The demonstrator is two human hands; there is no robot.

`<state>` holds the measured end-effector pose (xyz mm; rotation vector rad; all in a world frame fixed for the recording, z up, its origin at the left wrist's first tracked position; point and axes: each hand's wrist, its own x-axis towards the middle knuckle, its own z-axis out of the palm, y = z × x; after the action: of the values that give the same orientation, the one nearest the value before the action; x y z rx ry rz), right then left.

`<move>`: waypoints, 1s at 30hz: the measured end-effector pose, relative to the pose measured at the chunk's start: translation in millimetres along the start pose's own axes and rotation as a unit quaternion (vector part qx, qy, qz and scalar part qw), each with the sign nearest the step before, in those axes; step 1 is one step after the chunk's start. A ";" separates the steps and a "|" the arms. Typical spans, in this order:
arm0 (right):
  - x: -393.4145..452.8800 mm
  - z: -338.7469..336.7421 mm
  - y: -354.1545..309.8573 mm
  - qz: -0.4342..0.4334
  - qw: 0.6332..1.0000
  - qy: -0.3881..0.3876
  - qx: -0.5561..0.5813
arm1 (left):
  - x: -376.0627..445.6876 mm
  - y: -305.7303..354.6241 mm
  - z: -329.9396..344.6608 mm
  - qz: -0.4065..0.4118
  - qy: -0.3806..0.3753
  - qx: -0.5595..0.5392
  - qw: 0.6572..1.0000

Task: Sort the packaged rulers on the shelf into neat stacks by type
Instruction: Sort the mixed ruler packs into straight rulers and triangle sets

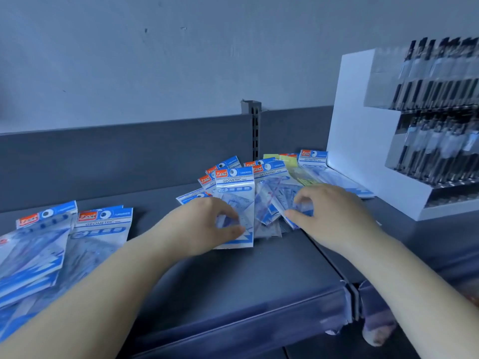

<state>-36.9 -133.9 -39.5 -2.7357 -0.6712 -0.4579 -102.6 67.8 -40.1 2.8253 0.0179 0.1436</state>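
Observation:
A loose heap of blue-and-white "GEOMETRIC" ruler packs lies at the middle of the grey shelf. My left hand pinches the lower edge of the front pack, thumb on top. My right hand pinches the corner of another pack in the heap. Two stacks of the same packs lie side by side at the left. A yellow-labelled pack pokes out of the back of the heap.
A white stepped display of black pens stands at the right on the shelf. A slotted upright post rises from the grey back panel. The shelf's front lip carries clear label holders.

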 end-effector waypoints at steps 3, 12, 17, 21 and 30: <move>3.4 4.6 -2.6 0.068 0.995 -0.059 -0.054 | 1.9 -0.4 4.6 -0.080 0.023 0.057 0.995; -1.2 4.9 -9.1 0.146 0.985 0.004 0.095 | 8.0 -4.5 0.4 -0.155 0.022 -0.121 0.980; -11.1 0.1 -8.3 0.142 0.967 0.114 0.180 | 7.0 -1.8 -5.6 -0.122 0.073 -0.239 0.960; -24.6 -13.3 -11.3 0.137 0.927 0.253 0.242 | -3.6 -5.4 -26.1 -0.100 0.149 -0.351 0.919; -35.3 -18.6 -83.1 0.101 0.729 0.132 0.664 | -82.2 -55.6 -72.9 -0.121 0.247 -0.486 0.829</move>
<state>-111.4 -83.6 -19.1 -1.2943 -0.3467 -0.1564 -191.5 140.8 3.8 1.6820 0.3197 0.6224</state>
